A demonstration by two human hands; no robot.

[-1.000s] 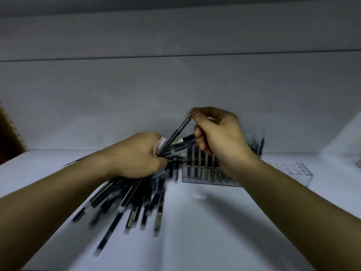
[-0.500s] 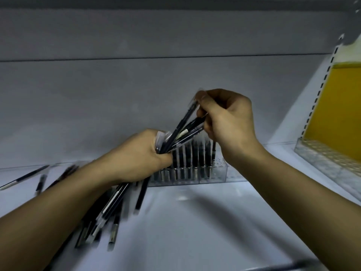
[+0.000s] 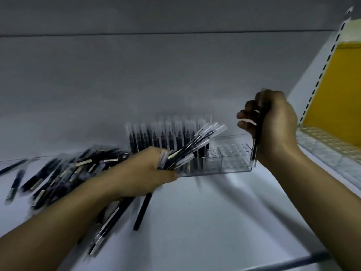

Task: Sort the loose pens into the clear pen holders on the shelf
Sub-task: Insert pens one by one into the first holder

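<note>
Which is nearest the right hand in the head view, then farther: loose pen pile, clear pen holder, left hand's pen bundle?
1. clear pen holder, just below the right hand.
2. pen bundle, gripped by the left hand, centre.
3. loose pen pile, far left on the shelf.

White shelf (image 3: 214,222), flat. Loose pens (image 3: 64,169) lie heaped at far left, blurred. Clear pen holder (image 3: 230,163) stands at far centre, with pens upright in its left part. Second clear holder (image 3: 322,145) stands at far right.
</note>
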